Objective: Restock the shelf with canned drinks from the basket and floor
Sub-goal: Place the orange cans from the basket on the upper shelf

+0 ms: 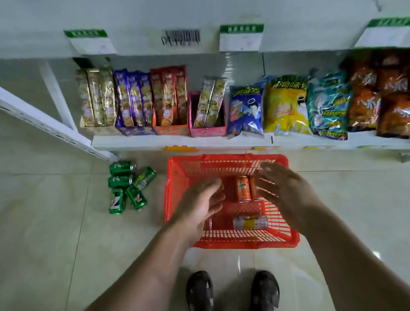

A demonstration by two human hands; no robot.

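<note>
Red basket [176, 172] on the floor [46, 241], just in front of the bottom shelf [149, 141]. Both hands above the basket: left hand [198, 207] and right hand [285, 193] with fingers spread loose, each grip holding nothing. Inside the basket: orange cans [243, 189] at the middle, one pale can [250, 222] on its side by the near wall. Five green cans [128, 186] lie clustered on the floor left of the basket. Snack packs [286, 104] fill the shelf beyond the basket.
</note>
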